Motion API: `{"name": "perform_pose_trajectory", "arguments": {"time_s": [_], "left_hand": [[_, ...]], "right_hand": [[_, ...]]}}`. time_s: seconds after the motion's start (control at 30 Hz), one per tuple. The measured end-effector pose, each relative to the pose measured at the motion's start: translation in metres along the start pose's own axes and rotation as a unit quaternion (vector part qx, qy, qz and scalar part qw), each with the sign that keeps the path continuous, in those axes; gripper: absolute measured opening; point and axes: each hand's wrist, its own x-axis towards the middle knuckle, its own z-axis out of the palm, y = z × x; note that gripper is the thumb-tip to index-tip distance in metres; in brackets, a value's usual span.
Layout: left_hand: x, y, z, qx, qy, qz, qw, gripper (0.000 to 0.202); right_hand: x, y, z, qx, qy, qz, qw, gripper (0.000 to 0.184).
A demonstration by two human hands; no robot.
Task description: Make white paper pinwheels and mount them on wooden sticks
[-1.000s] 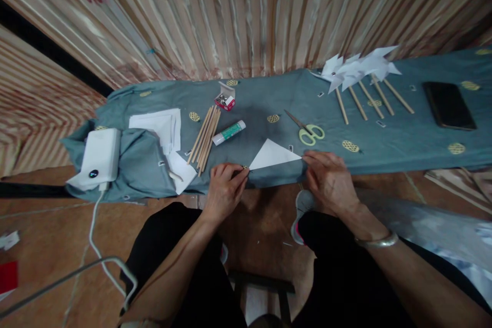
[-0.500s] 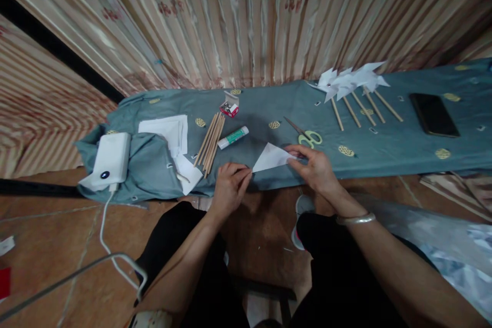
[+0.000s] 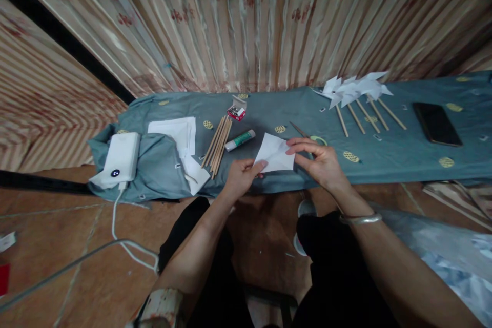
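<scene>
A white folded paper sheet (image 3: pixel 275 152) is lifted a little off the blue-grey cloth (image 3: pixel 392 151), held from both sides. My left hand (image 3: pixel 242 177) pinches its lower left corner. My right hand (image 3: pixel 321 161) grips its right edge with thumb and fingers. Green-handled scissors (image 3: pixel 312 137) lie just behind my right hand, partly hidden by it. A glue stick (image 3: pixel 240 140) and a bundle of wooden sticks (image 3: pixel 218 143) lie to the left of the paper.
A small red box of pins (image 3: pixel 237 109) stands behind the sticks. White paper squares (image 3: pixel 175 133) and a white power bank (image 3: pixel 119 158) with a cable lie left. Finished paper pinwheels (image 3: pixel 355 89) and a black phone (image 3: pixel 436 123) lie right. A curtain hangs behind.
The paper lay flat as a triangle with both hands pressing its corners. Both hands have since picked it up, and it now shows as a four-sided shape. The camera has tilted.
</scene>
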Motion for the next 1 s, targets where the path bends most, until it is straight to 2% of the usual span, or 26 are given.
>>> {"name": "perform_pose_trajectory", "arguments": {"time_s": [0.1, 0.2, 0.27, 0.33, 0.4, 0.53, 0.63, 0.7, 0.77, 0.83, 0.87, 0.93, 1.0], "left_hand": [[0.002, 0.000, -0.001, -0.017, 0.001, -0.020, 1.000, 0.042], [0.001, 0.000, -0.001, -0.028, 0.023, -0.016, 0.999, 0.040], [-0.001, 0.000, -0.002, -0.032, 0.041, -0.009, 0.999, 0.038], [-0.003, -0.001, -0.003, -0.029, 0.061, 0.005, 0.998, 0.036], [-0.005, -0.001, -0.005, -0.018, 0.080, 0.026, 0.996, 0.035], [-0.010, 0.001, -0.009, 0.055, 0.105, 0.070, 0.990, 0.033], [-0.013, 0.006, -0.009, 0.122, 0.121, 0.099, 0.980, 0.036], [-0.012, 0.011, -0.007, 0.139, 0.132, 0.113, 0.975, 0.036], [-0.008, 0.017, -0.005, 0.134, 0.147, 0.121, 0.973, 0.035], [0.000, 0.023, -0.003, 0.111, 0.155, 0.124, 0.974, 0.033], [0.005, 0.026, -0.003, 0.094, 0.155, 0.125, 0.975, 0.032], [0.015, 0.031, -0.002, 0.050, 0.151, 0.125, 0.979, 0.030], [0.026, 0.035, -0.003, 0.011, 0.153, 0.123, 0.980, 0.031]], "right_hand": [[0.004, 0.001, 0.000, -0.018, 0.004, -0.006, 1.000, 0.011], [0.007, 0.008, -0.009, -0.108, 0.034, 0.011, 0.994, 0.023], [0.007, 0.016, -0.019, -0.226, 0.044, 0.037, 0.973, 0.029], [0.006, 0.025, -0.027, -0.351, 0.026, 0.050, 0.935, 0.032], [0.005, 0.035, -0.033, -0.435, -0.001, 0.053, 0.899, 0.032], [0.008, 0.043, -0.034, -0.500, -0.048, 0.062, 0.863, 0.029], [0.016, 0.041, -0.034, -0.508, -0.064, 0.093, 0.854, 0.025], [0.022, 0.038, -0.035, -0.477, -0.055, 0.120, 0.869, 0.022], [0.027, 0.035, -0.035, -0.383, -0.022, 0.165, 0.908, 0.020], [0.030, 0.030, -0.033, -0.207, 0.019, 0.230, 0.951, 0.023], [0.031, 0.027, -0.031, -0.098, 0.034, 0.264, 0.959, 0.027], [0.030, 0.021, -0.027, 0.099, 0.049, 0.313, 0.943, 0.035], [0.029, 0.014, -0.023, 0.233, 0.050, 0.330, 0.913, 0.038]]}}
